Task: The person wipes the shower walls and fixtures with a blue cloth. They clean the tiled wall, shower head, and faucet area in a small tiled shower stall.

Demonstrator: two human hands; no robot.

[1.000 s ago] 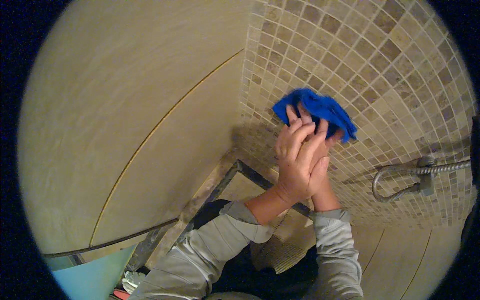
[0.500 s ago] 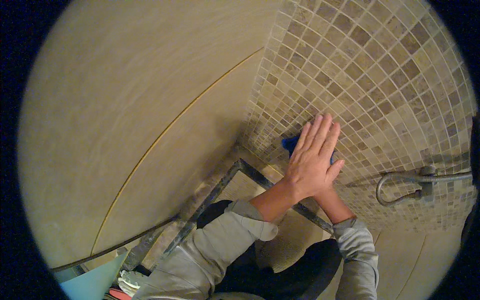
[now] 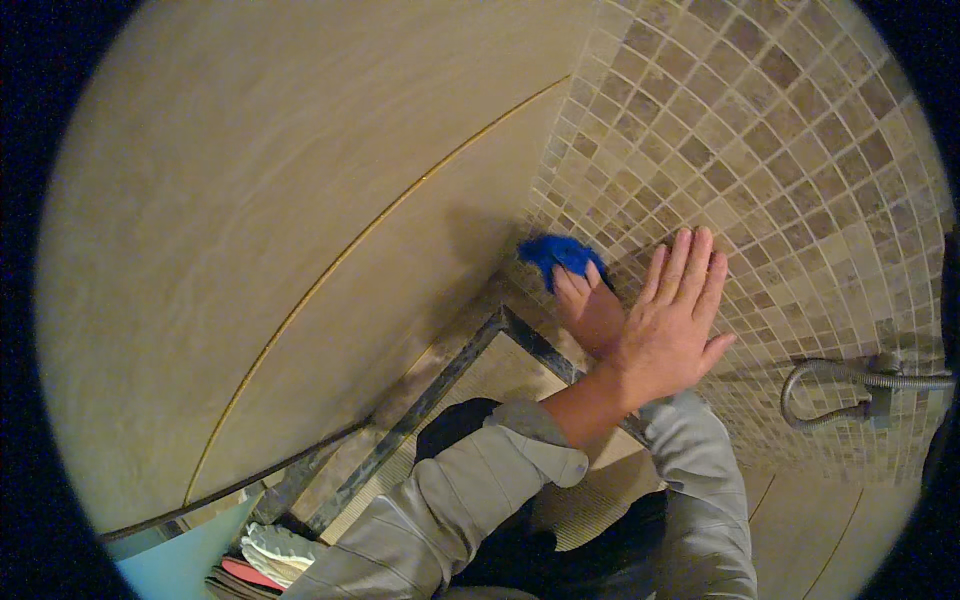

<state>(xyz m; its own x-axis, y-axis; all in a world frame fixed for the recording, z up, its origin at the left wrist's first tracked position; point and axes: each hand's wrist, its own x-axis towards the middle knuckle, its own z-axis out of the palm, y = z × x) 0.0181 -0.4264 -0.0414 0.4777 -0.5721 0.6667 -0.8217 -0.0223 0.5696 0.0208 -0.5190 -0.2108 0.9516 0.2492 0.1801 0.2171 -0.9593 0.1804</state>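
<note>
A wall of small beige and brown mosaic tiles (image 3: 690, 120) rises in front of me. My left hand (image 3: 670, 325) lies flat against it, fingers stretched upward and thumb out to the right. Crossing behind my left wrist, my right hand (image 3: 590, 305) reaches to the left, low by the corner. Its fingers press a crumpled, fuzzy-edged blue cloth (image 3: 560, 255) against the tiles. My left forearm and wrist cover part of the right hand.
A plain beige wall (image 3: 300, 150) with a thin gold line meets the mosaic at the corner. Dark stone edging (image 3: 530, 340) frames the ribbed floor (image 3: 590, 500). A metal shower hose (image 3: 825, 370) hangs at right. Folded cloths (image 3: 265, 560) lie at lower left.
My right hand has slid left toward the corner with the blue cloth, out from behind my left hand. My left hand stays flat on the tiles, and the view has shifted slightly.
</note>
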